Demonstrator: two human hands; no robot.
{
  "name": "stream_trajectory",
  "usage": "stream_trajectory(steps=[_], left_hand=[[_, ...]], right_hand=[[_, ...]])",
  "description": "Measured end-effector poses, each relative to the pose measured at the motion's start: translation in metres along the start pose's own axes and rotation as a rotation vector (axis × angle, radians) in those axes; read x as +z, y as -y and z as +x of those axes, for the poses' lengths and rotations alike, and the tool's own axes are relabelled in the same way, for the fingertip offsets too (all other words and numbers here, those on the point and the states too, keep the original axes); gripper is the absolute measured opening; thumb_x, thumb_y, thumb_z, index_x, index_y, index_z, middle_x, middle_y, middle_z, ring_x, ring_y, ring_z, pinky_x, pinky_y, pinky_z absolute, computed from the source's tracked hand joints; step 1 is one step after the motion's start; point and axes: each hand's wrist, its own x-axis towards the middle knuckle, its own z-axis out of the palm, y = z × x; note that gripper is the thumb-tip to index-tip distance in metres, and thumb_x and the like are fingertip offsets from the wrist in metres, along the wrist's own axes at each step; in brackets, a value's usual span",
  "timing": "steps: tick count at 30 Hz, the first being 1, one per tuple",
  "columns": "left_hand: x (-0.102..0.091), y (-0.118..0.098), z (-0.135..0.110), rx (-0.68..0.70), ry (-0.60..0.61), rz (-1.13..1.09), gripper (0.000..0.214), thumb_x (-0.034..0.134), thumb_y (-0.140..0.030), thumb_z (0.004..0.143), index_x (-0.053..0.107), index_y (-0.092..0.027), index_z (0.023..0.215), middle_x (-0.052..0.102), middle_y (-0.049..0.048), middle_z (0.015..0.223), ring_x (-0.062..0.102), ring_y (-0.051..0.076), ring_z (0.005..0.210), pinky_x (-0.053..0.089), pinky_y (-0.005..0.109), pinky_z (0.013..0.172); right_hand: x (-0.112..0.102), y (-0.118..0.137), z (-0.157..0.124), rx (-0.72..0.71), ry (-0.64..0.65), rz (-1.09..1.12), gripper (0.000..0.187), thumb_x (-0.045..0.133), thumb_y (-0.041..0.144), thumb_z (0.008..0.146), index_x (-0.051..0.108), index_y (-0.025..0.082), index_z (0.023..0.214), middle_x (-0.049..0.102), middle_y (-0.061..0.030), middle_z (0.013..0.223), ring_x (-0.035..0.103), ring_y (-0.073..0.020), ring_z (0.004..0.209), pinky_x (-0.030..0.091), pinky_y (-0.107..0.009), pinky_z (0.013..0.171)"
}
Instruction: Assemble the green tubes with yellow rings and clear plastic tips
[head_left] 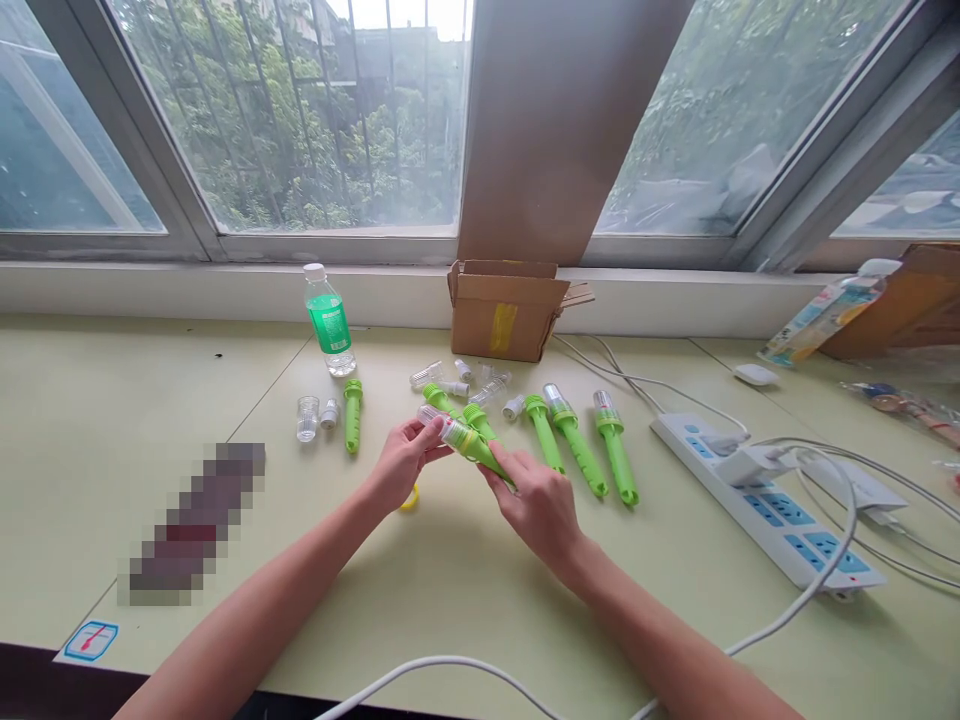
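1 camera covers the scene, worn on the person's head. It faces forward and tilts down over a pale green table (150, 380) toward the window (315, 120) along the far edge, which fills the top third of the frame. The view is near, at arm's length: both forearms enter from the bottom edge, and the left hand (401, 462) and right hand (538, 508) meet on a green tube (472, 447) just below the centre. The wide lens takes in the table as far as a power strip (765, 500) on the right and bends the window frames outward.
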Motion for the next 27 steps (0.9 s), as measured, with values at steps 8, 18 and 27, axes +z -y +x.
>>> stream_trajectory(steps=[8, 18, 27], left_hand=[[0.001, -0.002, -0.001, 0.009, -0.004, -0.018, 0.032, 0.069, -0.04, 0.078, 0.066, -0.012, 0.094, 0.072, 0.0095, 0.091, 0.066, 0.024, 0.094, 0.049, 0.038, 0.088], [0.002, 0.005, -0.001, -0.048, -0.058, -0.02, 0.038, 0.067, -0.039, 0.08, 0.06, -0.014, 0.107, 0.071, 0.0111, 0.1, 0.066, 0.023, 0.094, 0.047, 0.041, 0.091], [0.005, -0.01, -0.005, -0.006, 0.007, -0.005, 0.026, 0.069, -0.035, 0.078, 0.061, -0.013, 0.089, 0.072, 0.0107, 0.093, 0.067, 0.026, 0.09, 0.051, 0.036, 0.078]], right_hand=[[-0.014, 0.023, 0.003, 0.23, 0.292, 0.577, 0.031, 0.044, 0.043, 0.092, 0.065, 0.023, 0.101, 0.056, 0.0001, 0.058, 0.041, -0.0134, 0.043, 0.028, -0.025, 0.042], [0.001, 0.016, -0.002, 0.128, 0.1, 0.275, 0.031, 0.048, 0.037, 0.09, 0.064, 0.02, 0.112, 0.068, -0.0076, 0.076, 0.058, -0.0207, 0.062, 0.041, -0.028, 0.055], [-0.012, 0.026, 0.003, 0.32, 0.298, 0.88, 0.034, 0.056, 0.044, 0.085, 0.066, 0.021, 0.109, 0.064, -0.0052, 0.074, 0.056, -0.0166, 0.058, 0.04, -0.025, 0.045]])
